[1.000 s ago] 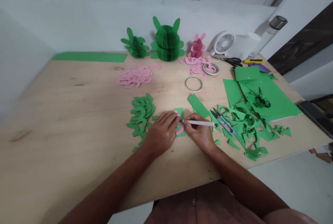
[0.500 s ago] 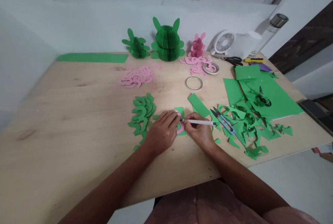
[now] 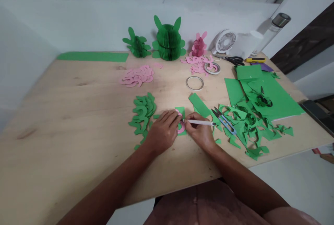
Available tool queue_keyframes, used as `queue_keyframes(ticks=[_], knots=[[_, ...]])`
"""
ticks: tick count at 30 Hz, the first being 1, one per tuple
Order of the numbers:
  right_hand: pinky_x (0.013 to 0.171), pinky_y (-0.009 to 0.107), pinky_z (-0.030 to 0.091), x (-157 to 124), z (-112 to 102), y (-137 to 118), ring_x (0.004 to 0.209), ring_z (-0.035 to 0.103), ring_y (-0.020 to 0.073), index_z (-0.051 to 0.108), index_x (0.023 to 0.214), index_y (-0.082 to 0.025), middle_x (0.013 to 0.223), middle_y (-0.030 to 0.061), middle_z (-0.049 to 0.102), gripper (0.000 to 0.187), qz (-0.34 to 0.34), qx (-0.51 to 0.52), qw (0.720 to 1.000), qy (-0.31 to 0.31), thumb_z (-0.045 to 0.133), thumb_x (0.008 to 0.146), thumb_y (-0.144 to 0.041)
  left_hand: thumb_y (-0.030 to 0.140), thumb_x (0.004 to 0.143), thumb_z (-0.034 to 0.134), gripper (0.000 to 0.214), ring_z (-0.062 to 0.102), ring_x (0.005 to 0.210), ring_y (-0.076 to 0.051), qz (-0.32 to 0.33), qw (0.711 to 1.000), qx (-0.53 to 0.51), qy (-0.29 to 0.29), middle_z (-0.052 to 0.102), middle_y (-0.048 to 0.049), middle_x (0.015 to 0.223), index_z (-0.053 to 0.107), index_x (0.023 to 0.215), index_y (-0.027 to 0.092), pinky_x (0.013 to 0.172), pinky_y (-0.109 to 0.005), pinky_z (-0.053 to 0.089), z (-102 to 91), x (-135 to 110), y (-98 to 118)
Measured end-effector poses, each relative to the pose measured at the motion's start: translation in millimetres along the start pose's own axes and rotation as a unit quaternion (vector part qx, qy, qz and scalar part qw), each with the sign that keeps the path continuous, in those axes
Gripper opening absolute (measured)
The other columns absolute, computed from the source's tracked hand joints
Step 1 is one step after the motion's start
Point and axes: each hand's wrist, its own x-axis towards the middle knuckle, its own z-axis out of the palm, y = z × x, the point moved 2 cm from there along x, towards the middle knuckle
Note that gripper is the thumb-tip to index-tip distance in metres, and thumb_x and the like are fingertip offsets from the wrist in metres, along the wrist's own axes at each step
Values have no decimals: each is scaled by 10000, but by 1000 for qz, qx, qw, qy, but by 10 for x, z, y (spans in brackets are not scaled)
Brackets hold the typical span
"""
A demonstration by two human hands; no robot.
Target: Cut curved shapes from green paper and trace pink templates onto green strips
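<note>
Left hand [image 3: 164, 131] flat, fingers together, gripping nothing, pressing the pink cutout [image 3: 181, 128] on the green card [image 3: 180, 109]. Right hand [image 3: 200, 131], right of card, fingers closed round pen [image 3: 200, 122]; tip contact too small for me to see. Green cutouts [image 3: 142, 111] left of card; snips [image 3: 224, 122], scraps [image 3: 252, 124] right.

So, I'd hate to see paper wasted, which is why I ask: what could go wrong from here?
The pink shape could slip on the green paper if the left hand eases off, and the pen in the right hand might stray.

The green cutouts lie close beside the left hand, which could scatter them.

The snips lie near the right hand, blades apart; a sideways sweep might catch them.
</note>
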Motion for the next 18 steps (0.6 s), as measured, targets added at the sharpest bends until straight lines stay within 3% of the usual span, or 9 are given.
queue_keyframes(ticks=[18], knots=[[492,216,419,-12,-36,-53,514,532,123,572,679,-209,584,-25,587,88,4,-22,1000,-1,566,764,-229,131,842,464,377,536,1179,-289,8,1000,10,5,611,-183,1208,594,1191,75,1027,-471,444,-11,14,4]])
